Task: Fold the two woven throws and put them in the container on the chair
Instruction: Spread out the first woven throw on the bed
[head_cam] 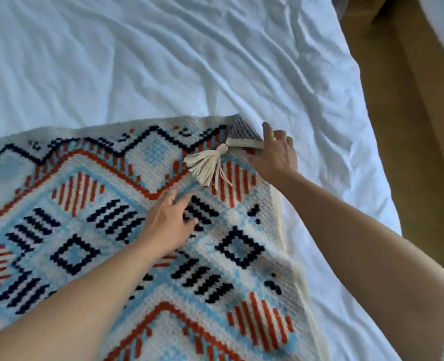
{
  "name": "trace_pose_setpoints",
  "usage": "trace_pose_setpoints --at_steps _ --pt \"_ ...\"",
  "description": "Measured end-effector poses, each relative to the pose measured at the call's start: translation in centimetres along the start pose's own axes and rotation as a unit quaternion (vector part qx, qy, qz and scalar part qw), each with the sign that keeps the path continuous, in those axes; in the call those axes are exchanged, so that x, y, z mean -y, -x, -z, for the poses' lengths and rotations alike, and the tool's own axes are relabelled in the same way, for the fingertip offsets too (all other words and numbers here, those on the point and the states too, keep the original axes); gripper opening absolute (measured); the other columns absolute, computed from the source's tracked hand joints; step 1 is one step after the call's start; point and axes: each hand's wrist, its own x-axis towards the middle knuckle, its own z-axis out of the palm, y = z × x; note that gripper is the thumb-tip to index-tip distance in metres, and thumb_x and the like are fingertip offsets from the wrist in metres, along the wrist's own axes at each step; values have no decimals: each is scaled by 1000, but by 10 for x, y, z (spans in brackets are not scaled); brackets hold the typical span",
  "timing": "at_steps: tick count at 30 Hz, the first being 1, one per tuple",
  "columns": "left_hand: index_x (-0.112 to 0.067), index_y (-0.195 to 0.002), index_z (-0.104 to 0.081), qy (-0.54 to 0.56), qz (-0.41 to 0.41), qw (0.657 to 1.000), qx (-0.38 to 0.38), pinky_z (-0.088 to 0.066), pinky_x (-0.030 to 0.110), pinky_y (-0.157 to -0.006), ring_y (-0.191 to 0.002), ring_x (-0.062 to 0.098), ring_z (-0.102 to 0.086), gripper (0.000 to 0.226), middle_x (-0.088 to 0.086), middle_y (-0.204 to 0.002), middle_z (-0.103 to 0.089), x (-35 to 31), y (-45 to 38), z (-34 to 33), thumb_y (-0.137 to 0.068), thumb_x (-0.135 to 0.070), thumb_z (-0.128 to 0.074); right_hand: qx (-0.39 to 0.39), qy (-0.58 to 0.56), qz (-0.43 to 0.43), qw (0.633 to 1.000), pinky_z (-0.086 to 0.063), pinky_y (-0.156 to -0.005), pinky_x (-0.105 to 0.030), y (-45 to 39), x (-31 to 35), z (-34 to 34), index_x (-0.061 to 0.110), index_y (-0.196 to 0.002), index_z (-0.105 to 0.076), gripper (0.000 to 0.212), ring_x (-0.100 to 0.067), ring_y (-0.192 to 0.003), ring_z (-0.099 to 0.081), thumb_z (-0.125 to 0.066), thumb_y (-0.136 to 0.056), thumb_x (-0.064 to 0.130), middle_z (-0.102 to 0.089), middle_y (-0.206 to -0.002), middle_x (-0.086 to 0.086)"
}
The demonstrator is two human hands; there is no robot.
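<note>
My forearms fill the bottom of the view, reaching out over the woven throw (127, 230), which lies spread on the bed (137, 61). My left hand (167, 222) rests flat on the pattern, fingers (183, 201) straight and slightly apart, pinning the cloth so it doesn't slide. My right hand (275, 155) is at the far corner, fingers loosely spread and touching the flipped-over corner flap (244, 134) (its striped underside shows), I think to turn it back flat before folding. The cream tassel (207, 165) lies on the throw just beside that flap. Beyond the bed's edge runs a brown floor (410, 126). I see neither the second throw nor the container on the chair.
</note>
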Motion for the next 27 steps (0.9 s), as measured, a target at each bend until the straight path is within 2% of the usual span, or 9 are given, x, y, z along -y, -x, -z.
trace_pose_setpoints --at_steps 3,6,9,11,13,16,18,23,27 --pt "-39 -159 -13 -32 -2 999 2 -13 44 -125 -155 19 7 72 -10 -168 9 0 -18 -1 -98 -53 -50 -19 29 45 998 -50 -74 -40 -45 5 -9 25 -129 -55 41 -37 -105 -59 -55 -88 19 -64 -114 -13" --pt "-39 -159 -6 -58 -7 998 11 -11 48 -125 -155 20 8 74 -7 -168 11 -3 -31 -1 -99 -55 -46 -96 -151 -57 982 -52 -70 -40 -86 4 0 11 -100 -69 27 -37 -92 -64 -47 -84 11 -71 -97 -16" --pt "-38 -159 -1 -53 -34 998 3 -5 48 -124 -155 22 11 75 -5 -167 14 -14 -43 2 -100 -53 -45 -139 -254 -166 943 -47 -69 -36 -126 -4 21 5 -80 -62 33 -35 -89 -67 -51 -96 31 -65 -83 -15" --pt "-38 -159 0 -53 -64 996 -9 -1 44 -123 -154 19 12 74 -7 -167 17 -22 -48 4 -101 -52 -43 -115 -285 -220 926 -44 -65 -33 -138 -10 26 8 -70 -50 46 -28 -76 -59 -50 -100 43 -55 -73 -6" --pt "-38 -159 1 -56 -75 996 -10 0 43 -123 -154 19 13 72 -6 -166 20 -23 -47 2 -101 -53 -40 -78 -284 -243 924 -39 -56 -31 -128 -15 22 12 -69 -42 45 -19 -66 -48 -48 -100 44 -45 -72 0" --pt "-35 -159 -5 -66 -76 994 -32 -4 45 -126 -155 22 7 70 -1 -168 11 -14 -28 -11 -101 -53 -40 -48 -295 -201 933 -51 -64 -34 -71 -30 14 15 -102 -61 47 -22 -76 -61 -59 -88 60 -62 -90 -1" --pt "-31 -160 -14 -47 -74 995 -49 -7 45 -126 -156 23 1 68 1 -169 3 -7 -3 -26 -101 -53 -40 -10 -286 -193 939 -55 -70 -34 3 -48 7 22 -120 -59 51 -19 -81 -67 -63 -87 61 -68 -99 1" --pt "-27 -158 -23 -37 -51 998 -31 -7 41 -125 -155 23 -3 66 -1 -168 -2 36 88 -89 -101 -50 -45 136 -211 -222 942 -47 -57 -33 205 -94 -34 18 -99 -62 36 -23 -74 -64 -69 -88 52 -67 -81 1" --pt "-25 -160 -17 -73 -41 996 19 -3 37 -123 -155 23 -2 72 -1 -167 3 77 161 -130 -100 -49 -48 208 -167 -255 929 -39 -50 -22 306 -112 -54 15 -105 -58 36 -15 -71 -59 -74 -88 42 -63 -89 -1"
